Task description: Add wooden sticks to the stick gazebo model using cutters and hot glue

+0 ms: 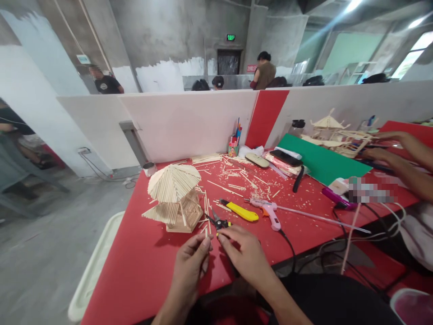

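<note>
My left hand [192, 259] pinches a short pale wooden stick [206, 232] between thumb and fingertips. Close beside it, my right hand [245, 253] is closed around small shears [221, 223] with black and yellow parts, their tips pointing away from me. The palm hides most of the handles. Just beyond my left hand stands a small pavilion model [174, 183] made of sticks, with a two-tiered roof and a latticed base. A yellow utility knife [241, 211] and a pink glue gun [270, 212] with a long glue stick lie to the right of the shears.
Loose sticks and scraps [243, 174] are scattered over the red table [135, 262]. A pen cup [233, 148] stands by the white partition [189, 122]. At right are a phone [286, 158], a green board [324, 160], cables, and another person's arms [399, 155] beside a second stick model [333, 135].
</note>
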Demonstrator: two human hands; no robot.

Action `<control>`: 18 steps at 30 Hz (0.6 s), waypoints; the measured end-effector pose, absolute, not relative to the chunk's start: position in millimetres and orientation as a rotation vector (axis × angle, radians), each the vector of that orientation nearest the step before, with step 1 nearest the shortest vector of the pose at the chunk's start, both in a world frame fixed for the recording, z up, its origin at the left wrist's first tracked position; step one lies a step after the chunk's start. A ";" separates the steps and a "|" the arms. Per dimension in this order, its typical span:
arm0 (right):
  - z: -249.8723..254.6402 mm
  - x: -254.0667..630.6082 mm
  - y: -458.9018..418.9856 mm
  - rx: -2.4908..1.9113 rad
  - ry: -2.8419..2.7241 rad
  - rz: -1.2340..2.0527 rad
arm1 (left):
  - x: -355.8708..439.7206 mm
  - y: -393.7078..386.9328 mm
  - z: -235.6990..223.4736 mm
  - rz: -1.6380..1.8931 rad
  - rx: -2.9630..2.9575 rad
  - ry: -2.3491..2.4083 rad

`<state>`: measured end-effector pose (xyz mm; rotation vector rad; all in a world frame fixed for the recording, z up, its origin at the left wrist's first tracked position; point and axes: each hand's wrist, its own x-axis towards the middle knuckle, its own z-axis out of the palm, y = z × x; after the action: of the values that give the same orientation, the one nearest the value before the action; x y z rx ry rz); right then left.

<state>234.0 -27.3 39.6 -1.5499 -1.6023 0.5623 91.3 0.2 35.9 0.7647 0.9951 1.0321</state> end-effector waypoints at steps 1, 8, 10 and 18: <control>41.3 231.5 -30.1 -1.477 -1.570 0.615 | 91.2 -0.4 37.2 1.009 0.742 0.981; 42.9 203.8 -48.8 -1.339 -1.347 0.857 | 85.9 -2.8 43.2 0.924 0.530 0.835; 40.6 197.2 -48.9 -1.294 -1.323 0.942 | 84.6 -2.6 41.5 0.906 0.497 0.824; 32.8 189.0 -38.4 -1.266 -1.229 0.983 | 81.6 -0.4 39.0 0.878 0.456 0.858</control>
<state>189.0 -38.4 32.8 -1.2661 -1.2292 0.9825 81.6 -0.4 39.0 0.4564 0.8583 0.8782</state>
